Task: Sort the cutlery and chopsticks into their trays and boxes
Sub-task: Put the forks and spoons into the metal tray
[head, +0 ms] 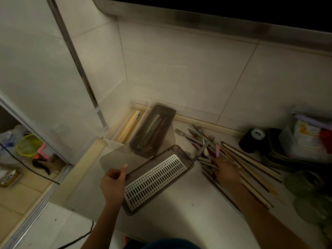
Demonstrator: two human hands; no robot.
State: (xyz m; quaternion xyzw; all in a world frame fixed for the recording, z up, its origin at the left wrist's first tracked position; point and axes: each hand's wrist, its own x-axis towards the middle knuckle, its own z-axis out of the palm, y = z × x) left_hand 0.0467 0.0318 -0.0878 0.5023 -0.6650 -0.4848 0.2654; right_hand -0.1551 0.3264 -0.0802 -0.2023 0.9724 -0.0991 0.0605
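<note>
A smoky plastic box with a white slotted drain insert lies open in front of me. My left hand grips the raised translucent lid at its near edge. Behind it a second smoky box holds several pieces of cutlery. A clear box at the back left holds pale wooden chopsticks. My right hand rests on a loose pile of cutlery and chopsticks on the counter; whether its fingers hold anything is hidden. A fork lies on top of the pile.
The counter meets a tiled wall at the back. A black jar, stacked trays and a bag crowd the right side, with green glass dishes nearer. To the left the counter ends at a doorway with floor clutter and a cable.
</note>
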